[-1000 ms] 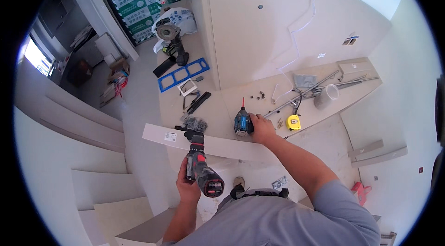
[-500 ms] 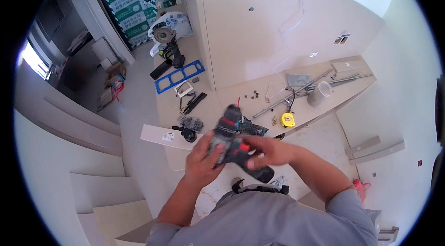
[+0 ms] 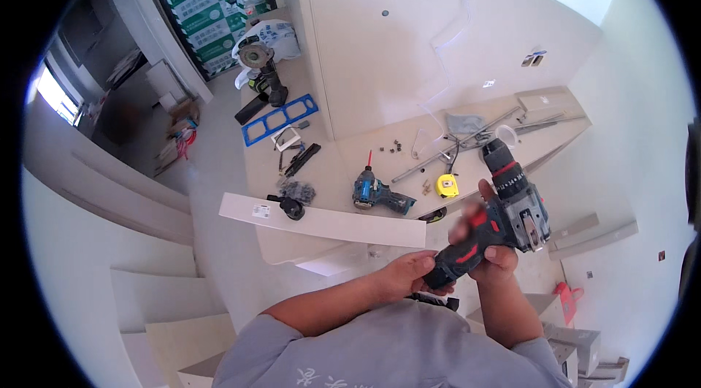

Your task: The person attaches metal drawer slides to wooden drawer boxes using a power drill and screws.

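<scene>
A black and grey cordless drill (image 3: 515,205) with red trim is held in front of me, its chuck pointing up and away to the right. Wrapped around its handle is my right hand (image 3: 498,262), with some fingers blurred. My left hand (image 3: 410,275) grips the battery end at the foot of the handle. Beyond my hands, a teal and black cordless driver (image 3: 376,194) with a red bit lies on the bench top (image 3: 343,158). A yellow tape measure (image 3: 446,185) rests to its right, close to the drill.
A long pale board (image 3: 343,226) lies along the bench's near edge, a black round tool (image 3: 290,207) on its left part. Further left are a blue slotted template (image 3: 280,120) and an angle grinder (image 3: 264,70). Metal rods (image 3: 460,147) and a clear tub (image 3: 505,136) occupy the right.
The drill has moved right and swung so its chuck points up-right. My right hand now wraps the handle; my left hand has shifted from the drill's body to its battery end.
</scene>
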Motion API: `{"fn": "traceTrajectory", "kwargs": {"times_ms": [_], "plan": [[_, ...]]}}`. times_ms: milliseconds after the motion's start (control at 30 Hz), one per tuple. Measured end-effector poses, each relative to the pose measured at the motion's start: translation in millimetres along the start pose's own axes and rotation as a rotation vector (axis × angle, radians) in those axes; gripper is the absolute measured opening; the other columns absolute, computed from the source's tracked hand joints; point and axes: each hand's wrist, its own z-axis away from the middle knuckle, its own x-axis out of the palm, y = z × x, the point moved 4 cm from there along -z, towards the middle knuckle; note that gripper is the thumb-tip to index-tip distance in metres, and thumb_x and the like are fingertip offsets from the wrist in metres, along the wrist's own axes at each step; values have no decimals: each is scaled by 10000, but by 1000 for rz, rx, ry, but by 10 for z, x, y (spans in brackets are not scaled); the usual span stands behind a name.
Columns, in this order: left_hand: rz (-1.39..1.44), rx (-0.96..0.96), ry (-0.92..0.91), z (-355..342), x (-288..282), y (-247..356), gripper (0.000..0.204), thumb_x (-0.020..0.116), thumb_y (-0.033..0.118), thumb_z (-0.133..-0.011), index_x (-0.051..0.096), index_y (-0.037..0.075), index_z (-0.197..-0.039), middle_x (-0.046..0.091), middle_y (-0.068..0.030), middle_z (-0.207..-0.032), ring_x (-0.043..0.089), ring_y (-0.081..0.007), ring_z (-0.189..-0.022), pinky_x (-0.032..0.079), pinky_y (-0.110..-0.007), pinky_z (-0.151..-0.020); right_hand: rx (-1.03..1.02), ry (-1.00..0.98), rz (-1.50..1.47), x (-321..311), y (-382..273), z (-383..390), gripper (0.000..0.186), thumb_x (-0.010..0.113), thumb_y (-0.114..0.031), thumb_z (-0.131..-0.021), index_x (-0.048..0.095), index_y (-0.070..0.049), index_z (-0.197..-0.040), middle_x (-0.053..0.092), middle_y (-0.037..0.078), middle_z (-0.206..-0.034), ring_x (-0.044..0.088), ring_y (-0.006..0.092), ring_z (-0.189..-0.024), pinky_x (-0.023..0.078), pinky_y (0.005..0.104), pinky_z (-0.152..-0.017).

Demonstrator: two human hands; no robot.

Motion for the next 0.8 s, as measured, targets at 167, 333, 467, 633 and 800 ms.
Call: {"fn": "traceTrajectory", "kwargs": {"times_ms": [167,333,467,633,800], "plan": [[-393,16,20,10,348,89,643,799,367,-991,518,26,-1459,685,-106,-1260,710,-199,-1110,596,-359,-964,-179,74,-42,-103,-81,260,1011,796,-140,-789,301,-65,-1668,644,90,-1164,713,242,-879,601,430,-864],[-466,127,137,-74,538,196,614,869,362,-923,587,30,-1355,687,-53,-1102,665,-128,-1013,556,-311,-907,-242,83,64,-193,-132,417,918,782,-146,-890,304,-46,-1666,645,96,-1146,708,238,-837,599,448,-857],[-656,57,73,-44,598,273,577,894,362,-893,632,25,-1282,662,-28,-1045,617,-108,-987,531,-314,-874,-367,11,16,-70,-290,505,911,770,-116,-888,298,7,-1657,650,106,-1154,696,221,-813,595,441,-822],[-916,160,492,459,-22,249,471,882,280,-923,654,15,-1238,708,-63,-1082,642,-132,-977,550,-326,-891,-754,61,-9,-353,-1530,569,862,712,-101,-910,294,35,-1651,560,58,-1167,588,139,-848,522,374,-854],[-349,622,945,426,-1329,707,525,837,110,-922,553,25,-1356,701,-88,-1188,660,-173,-1060,545,-348,-974,-711,295,387,-788,-1443,1095,926,750,-166,-878,286,15,-1657,609,94,-1231,618,167,-870,547,394,-874]]}}
